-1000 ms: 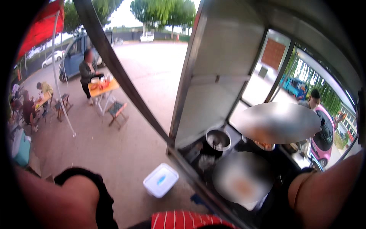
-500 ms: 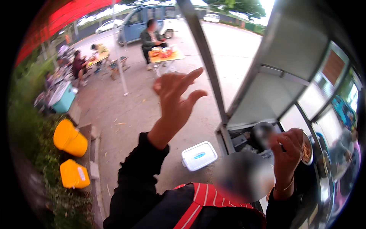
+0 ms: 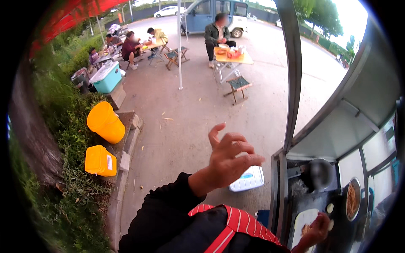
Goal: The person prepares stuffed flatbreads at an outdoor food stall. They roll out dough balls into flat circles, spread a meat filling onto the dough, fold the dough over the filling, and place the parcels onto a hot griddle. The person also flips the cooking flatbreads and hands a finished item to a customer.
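My left hand (image 3: pixel 230 162) is raised in mid-air with its fingers spread and bent, holding nothing. Below and behind it in the picture, a white lidded plastic box (image 3: pixel 249 180) sits on the pavement. At the lower right, my right hand (image 3: pixel 316 231) is over the edge of a white board (image 3: pixel 304 216) with shredded food on it. Its fingers are curled together; whatever they hold, if anything, is hidden. A small pale round piece (image 3: pixel 329 208) lies beyond that hand. A metal bowl of reddish-brown food (image 3: pixel 352 199) stands to its right.
A metal-framed stall post (image 3: pixel 291 84) rises between my hands. A dark round pot (image 3: pixel 319 173) sits behind the board. Yellow buckets (image 3: pixel 105 122) stand on the kerb at left, near a teal cooler (image 3: pixel 106 78). Farther off, a seated person (image 3: pixel 217 33) is at a folding table (image 3: pixel 242 58) beside a stool (image 3: pixel 239 83).
The view has turned left, so the scene sits farther right. Both hands have come down from a raised position; the right is now over the white board.
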{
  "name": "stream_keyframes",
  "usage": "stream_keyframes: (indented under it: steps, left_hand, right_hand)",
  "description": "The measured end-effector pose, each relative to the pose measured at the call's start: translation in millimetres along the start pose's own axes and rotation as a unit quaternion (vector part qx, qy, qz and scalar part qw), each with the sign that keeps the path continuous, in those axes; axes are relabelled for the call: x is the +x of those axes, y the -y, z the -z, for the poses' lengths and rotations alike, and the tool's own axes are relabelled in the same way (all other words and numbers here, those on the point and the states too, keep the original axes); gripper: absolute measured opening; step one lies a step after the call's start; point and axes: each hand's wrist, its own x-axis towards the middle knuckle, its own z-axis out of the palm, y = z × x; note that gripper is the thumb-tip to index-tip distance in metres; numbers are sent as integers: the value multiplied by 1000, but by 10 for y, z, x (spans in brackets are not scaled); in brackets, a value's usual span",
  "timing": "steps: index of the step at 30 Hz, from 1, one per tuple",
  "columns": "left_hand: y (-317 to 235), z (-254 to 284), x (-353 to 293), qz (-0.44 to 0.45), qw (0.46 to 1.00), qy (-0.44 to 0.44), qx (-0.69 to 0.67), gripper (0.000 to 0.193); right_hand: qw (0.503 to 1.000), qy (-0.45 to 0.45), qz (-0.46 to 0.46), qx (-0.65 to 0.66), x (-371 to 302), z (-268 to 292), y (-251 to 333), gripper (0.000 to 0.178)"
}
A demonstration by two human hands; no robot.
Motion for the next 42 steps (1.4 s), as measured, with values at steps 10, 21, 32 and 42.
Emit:
stream_keyframes:
  steps: [10, 21, 32, 42]
  left_hand:
    - [151, -114, -214, 72, 995, 71, -2, 28]
    - [405, -629, 125, 120, 984, -127, -19, 74]
    - [-407, -1728, -152, -35, 938, 222, -264, 34]
    - [-1706, -3028, -987, -74, 737, 556, -377, 45]
  right_hand:
    - [997, 69, 15, -33, -471, -40, 140, 8]
    - [994, -18, 11, -111, -674, 398, 85, 12]
    - [993, 10, -51, -102, -646, 669, 19, 8]
    - [948, 79, -259, -165, -662, 1336, -1588, 16]
